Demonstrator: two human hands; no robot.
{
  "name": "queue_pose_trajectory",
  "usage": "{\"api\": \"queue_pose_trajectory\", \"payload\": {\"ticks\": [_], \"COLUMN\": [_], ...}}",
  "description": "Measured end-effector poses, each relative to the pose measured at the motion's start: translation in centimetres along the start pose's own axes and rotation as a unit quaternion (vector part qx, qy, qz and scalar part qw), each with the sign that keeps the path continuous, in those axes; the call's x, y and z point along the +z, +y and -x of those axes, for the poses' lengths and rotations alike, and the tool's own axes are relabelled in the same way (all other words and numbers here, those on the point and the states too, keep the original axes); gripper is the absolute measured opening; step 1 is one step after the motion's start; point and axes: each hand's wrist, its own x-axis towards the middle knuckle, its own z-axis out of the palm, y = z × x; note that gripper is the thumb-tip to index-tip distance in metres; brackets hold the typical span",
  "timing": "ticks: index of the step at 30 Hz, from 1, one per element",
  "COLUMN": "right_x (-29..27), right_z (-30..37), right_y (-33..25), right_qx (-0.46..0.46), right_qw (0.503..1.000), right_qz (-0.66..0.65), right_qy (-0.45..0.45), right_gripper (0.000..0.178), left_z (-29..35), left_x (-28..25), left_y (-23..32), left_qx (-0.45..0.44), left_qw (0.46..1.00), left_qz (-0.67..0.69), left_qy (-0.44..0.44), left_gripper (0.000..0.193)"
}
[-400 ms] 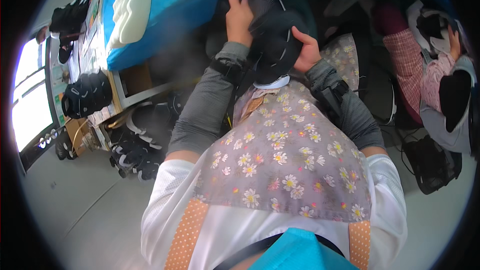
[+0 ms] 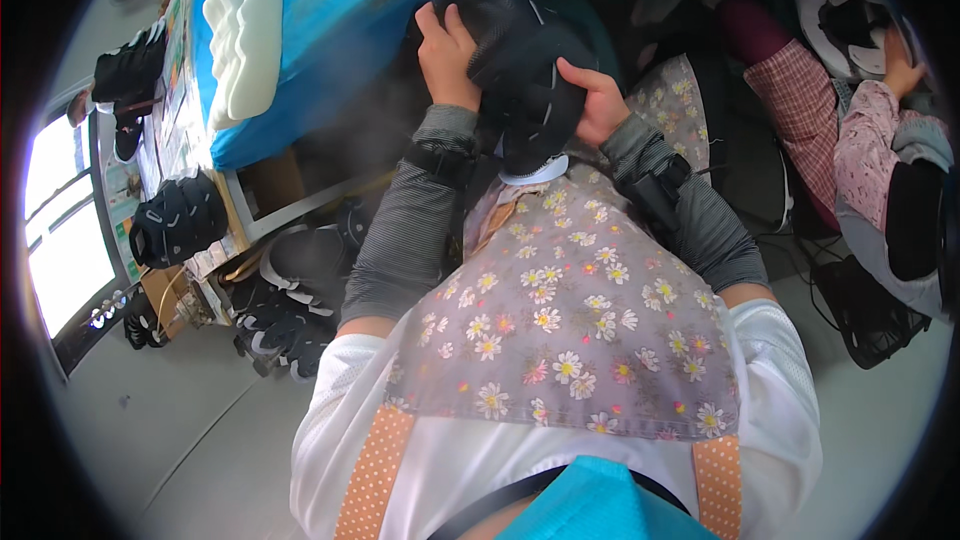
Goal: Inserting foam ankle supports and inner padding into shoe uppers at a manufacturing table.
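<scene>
Over my lap, just under the edge of the blue-covered table, I hold a black shoe (image 2: pixel 530 70) with short white marks on it. My left hand (image 2: pixel 450 58) is closed on its left side, fingers pointing up and partly behind it. On the right side my right hand (image 2: pixel 598 105) grips it, the thumb on top and the other fingers mostly hidden. A curved white piece (image 2: pixel 537 172) shows at the shoe's near end; I cannot tell whether it is part of the sole. Below lies my grey flowered apron (image 2: pixel 560 320).
A white wavy foam block (image 2: pixel 245 40) lies on the blue table cover (image 2: pixel 330 40). Black shoes (image 2: pixel 290 325) crowd the lower left, and more black shoes (image 2: pixel 180 218) sit on a shelf. At right, a co-worker's hand (image 2: pixel 902 68) holds a black-and-white shoe (image 2: pixel 850 25). A black basket (image 2: pixel 865 315) stands below.
Both hands and the shoe have shifted slightly left in the view, and the shoe has turned a little. My grip stays on it. The surroundings have shifted a bit with the view.
</scene>
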Motion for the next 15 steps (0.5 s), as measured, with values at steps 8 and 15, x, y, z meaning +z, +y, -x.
{"api": "queue_pose_trajectory", "payload": {"ticks": [8,15], "right_x": [-0.1,0.0], "right_z": [-0.5,0.0], "right_y": [-0.2,-0.3], "right_qx": [-0.01,-0.014], "right_qw": [0.999,1.0], "right_qz": [0.031,0.006], "right_qy": [0.001,0.007], "right_gripper": [0.031,0.029], "left_z": [0.1,0.1], "left_x": [0.8,-0.9], "left_y": [-0.2,0.8], "left_qx": [-0.061,0.009], "left_qw": [0.997,1.0], "left_qz": [-0.006,0.011], "left_qy": [-0.057,0.008], "left_gripper": [0.031,0.031]}}
